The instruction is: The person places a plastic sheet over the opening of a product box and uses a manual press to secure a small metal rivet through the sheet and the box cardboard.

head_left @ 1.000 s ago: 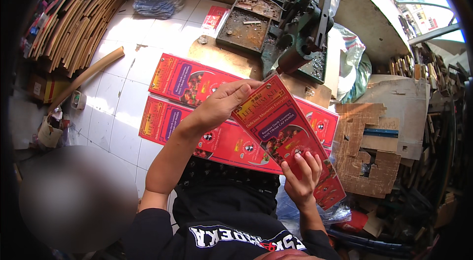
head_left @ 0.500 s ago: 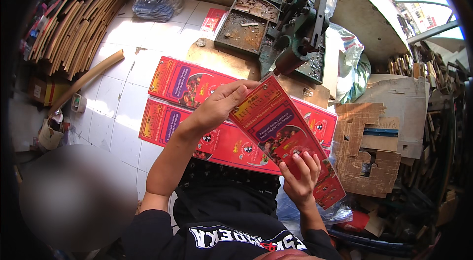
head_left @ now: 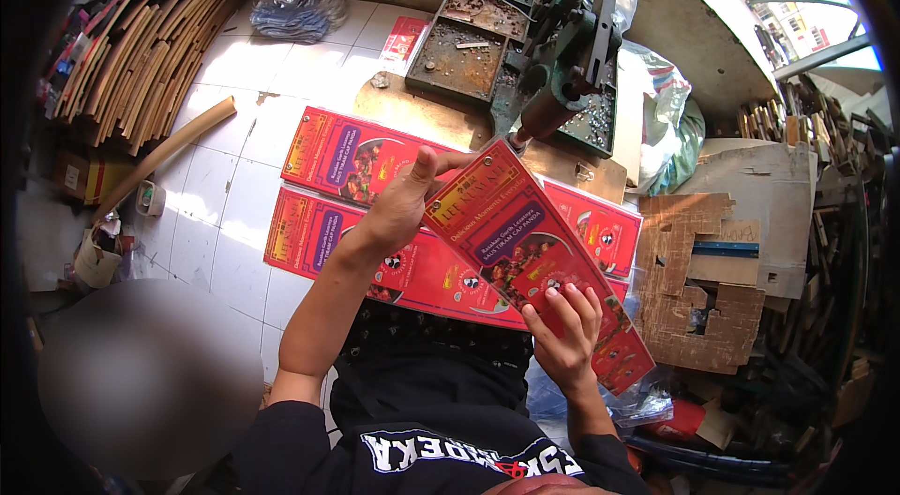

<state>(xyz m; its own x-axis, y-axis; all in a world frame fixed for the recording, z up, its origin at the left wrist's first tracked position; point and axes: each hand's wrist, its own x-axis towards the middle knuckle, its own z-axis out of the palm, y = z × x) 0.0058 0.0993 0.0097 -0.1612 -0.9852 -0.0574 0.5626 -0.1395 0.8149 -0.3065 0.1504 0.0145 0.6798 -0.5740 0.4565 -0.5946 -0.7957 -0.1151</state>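
A long red printed sign board (head_left: pixel 534 251) lies slantwise across both my hands, with metal eyelets at its top corners. Its top corner meets the tip of a dark green hand press (head_left: pixel 544 115). At the upper left edge my left hand (head_left: pixel 398 209) supports the board, fingers partly hidden behind it and thumb raised off its face. My right hand (head_left: pixel 567 336) holds the lower part, its fingertips resting on the printed front. Beneath, more red boards lie flat: an upper one (head_left: pixel 323 153) and a lower one (head_left: pixel 295 232).
Divided metal trays (head_left: pixel 459 59) with small metal bits flank the press. Stacked brown sheets (head_left: pixel 155 45) stand at far left, near a bundle of clear plastic bags (head_left: pixel 295 7). Cut cardboard (head_left: pixel 698 307) lies at right. A blurred round shape (head_left: pixel 150 378) fills the lower left.
The held board has shifted slightly left, its top corner now at the press tip. My left thumb has lifted from the board's edge. My right hand has moved slightly left with the board.
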